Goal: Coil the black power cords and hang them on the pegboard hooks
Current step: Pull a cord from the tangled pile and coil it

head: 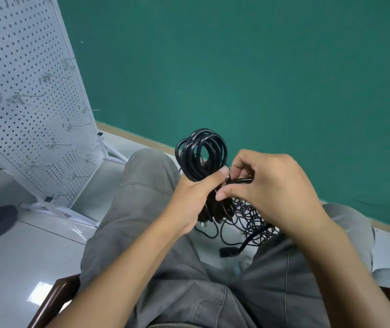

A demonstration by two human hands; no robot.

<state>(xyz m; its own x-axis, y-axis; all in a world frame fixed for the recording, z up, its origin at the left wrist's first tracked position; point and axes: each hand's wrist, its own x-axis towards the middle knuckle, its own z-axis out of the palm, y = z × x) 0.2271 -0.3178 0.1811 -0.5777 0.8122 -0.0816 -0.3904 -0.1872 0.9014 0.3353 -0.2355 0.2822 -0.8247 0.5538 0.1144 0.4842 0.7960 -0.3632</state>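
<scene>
Head view: a seated person's two hands meet over the lap, above grey trousers point(142, 209).
Coiled cord point(202, 155): black power cord wound into several round loops; upper loops stand clear above the left hand, lower loops hang below it, at centre.
Left hand point(192, 197): fingers and thumb curled round the middle of the coiled cord, thumb pressed across the front of the bundle.
Right hand point(272, 185): just right of the left hand and touching the bundle; thumb and fingers pinch a cord end point(241, 180) that runs sideways from the coil. Whether this end is being wrapped round the bundle cannot be told, as the fingers hide it.
Loose cords point(248, 221): tangled heap of thin black cords on the floor between the knees, below and behind the hands.
Plug point(230, 252): black connector on a thicker lead, lying on the floor at the near edge of the heap.
Pegboard point(23, 102): white perforated panel on a white stand, far left, leaning in the picture; metal hooks point(47, 78) stick out of its face, well apart from the coil.
Wall point(260, 67): green, far side, with a tan skirting strip at its foot.
Floor point(23, 268): pale glossy tiles.
Chair point(54, 301): dark wooden edge at near left.
</scene>
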